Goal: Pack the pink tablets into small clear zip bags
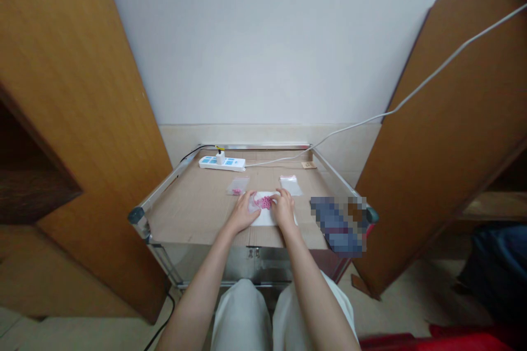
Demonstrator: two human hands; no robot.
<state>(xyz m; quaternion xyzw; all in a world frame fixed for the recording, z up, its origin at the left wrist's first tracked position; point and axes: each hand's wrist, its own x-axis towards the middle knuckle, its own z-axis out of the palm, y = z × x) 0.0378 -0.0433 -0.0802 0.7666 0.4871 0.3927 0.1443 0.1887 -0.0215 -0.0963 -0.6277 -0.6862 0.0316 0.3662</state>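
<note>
A pile of small pink beads (pixel 265 203) lies on a white sheet (pixel 263 220) at the front middle of the cart top. My left hand (pixel 244 212) curls around a small clear plastic bag (pixel 252 204) at the pile's left side, the bag's mouth facing the beads. At the right edge of the pile, the fingers of my right hand (pixel 283 208) are bent together and touch the beads; whether a bead is between them is too small to see. Behind my left hand lies another clear bag (pixel 237 185) with some pink beads inside. A flat zip bag (pixel 290 185) lies behind my right hand.
Cardboard (pixel 185 214) covers the metal-railed cart. A white power strip (pixel 222 163) with a plug sits at the back left, its white cable (pixel 341 130) running up to the right. A blurred dark item (pixel 337 227) lies at the right front. Wooden panels flank the cart.
</note>
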